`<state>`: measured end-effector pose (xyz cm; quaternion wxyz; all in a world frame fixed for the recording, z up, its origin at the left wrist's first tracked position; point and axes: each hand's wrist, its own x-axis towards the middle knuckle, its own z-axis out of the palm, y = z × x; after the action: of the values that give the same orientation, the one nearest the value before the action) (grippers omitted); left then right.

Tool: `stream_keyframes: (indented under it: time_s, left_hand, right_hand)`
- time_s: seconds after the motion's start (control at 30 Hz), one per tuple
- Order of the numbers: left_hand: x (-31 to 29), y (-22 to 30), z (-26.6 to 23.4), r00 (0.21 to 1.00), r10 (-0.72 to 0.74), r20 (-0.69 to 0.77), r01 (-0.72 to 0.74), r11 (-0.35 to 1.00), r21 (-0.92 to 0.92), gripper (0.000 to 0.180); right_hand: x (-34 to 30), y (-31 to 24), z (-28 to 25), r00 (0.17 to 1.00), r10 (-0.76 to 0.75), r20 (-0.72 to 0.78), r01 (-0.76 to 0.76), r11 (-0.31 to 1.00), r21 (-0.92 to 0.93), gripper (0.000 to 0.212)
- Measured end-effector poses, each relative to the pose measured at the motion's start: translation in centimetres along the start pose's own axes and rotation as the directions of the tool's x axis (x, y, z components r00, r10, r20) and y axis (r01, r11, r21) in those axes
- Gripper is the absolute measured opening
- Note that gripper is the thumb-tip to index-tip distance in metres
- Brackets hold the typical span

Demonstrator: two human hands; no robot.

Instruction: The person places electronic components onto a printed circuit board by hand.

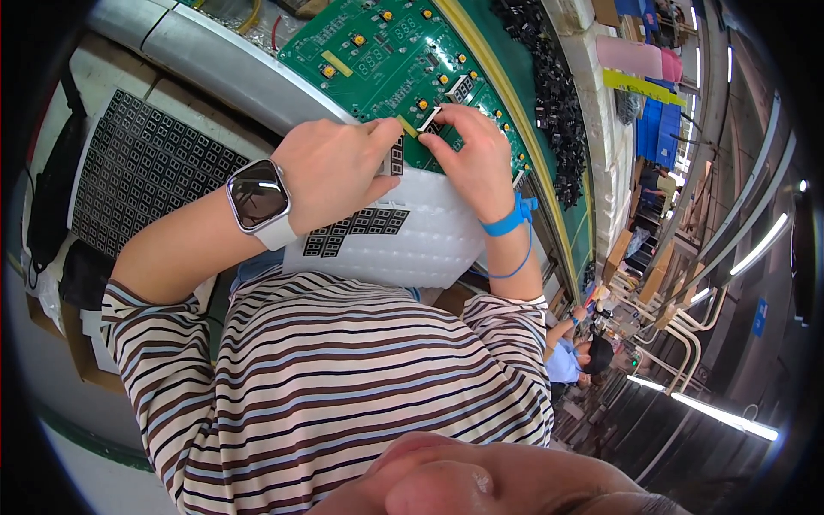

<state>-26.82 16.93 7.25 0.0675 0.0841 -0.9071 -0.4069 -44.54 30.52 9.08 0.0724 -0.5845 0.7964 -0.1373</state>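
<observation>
My left hand [330, 167], with a watch on its wrist, has thumb and fingers closed about a black-faced digit display [396, 158] at the near edge of the green circuit board [378, 73]. Between the thumb and fingers of my right hand [472, 154] is a small white-sided display module [429, 118], tilted over the board. A yellow strip [406, 127] lies by my left fingertips. Below both hands, a white foam sheet [438, 227] carries several more digit displays [356, 227]. One display [460, 88] sits on the board beyond my right hand.
At the left lies a large sheet of digit displays [146, 167]. A metal rail [232, 69] runs along the board's left side, a yellow-edged rail [489, 60] along its right. Many black parts [554, 112] lie beyond. A blue cord hangs from my right wrist strap [506, 221].
</observation>
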Motion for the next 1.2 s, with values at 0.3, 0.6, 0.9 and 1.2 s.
stream_keyframes:
  time_s: [0.3,0.6,0.9,1.2]
  left_hand:
    - [-0.2,-0.8,0.4,0.998,0.063,0.003,-0.063,0.997,-0.047,0.053]
    - [-0.4,-1.3,-0.1,0.995,0.091,-0.048,-0.095,0.991,-0.097,0.062]
    - [-0.3,-2.1,-0.9,0.995,-0.008,-0.099,0.013,0.999,0.048,0.062]
    - [-0.4,-1.8,-0.9,0.999,-0.034,-0.004,0.034,0.999,0.001,0.058]
  right_hand:
    - [-0.4,-3.5,-2.2,0.947,-0.322,0.013,0.318,0.940,0.124,0.034]
    - [0.9,-4.2,-2.8,0.916,-0.384,0.114,0.378,0.923,0.068,0.039]
    - [9.3,0.0,-0.1,0.986,-0.123,-0.113,0.132,0.988,0.079,0.042]
    - [10.3,0.4,0.5,0.999,-0.041,-0.018,0.042,0.998,0.042,0.040]
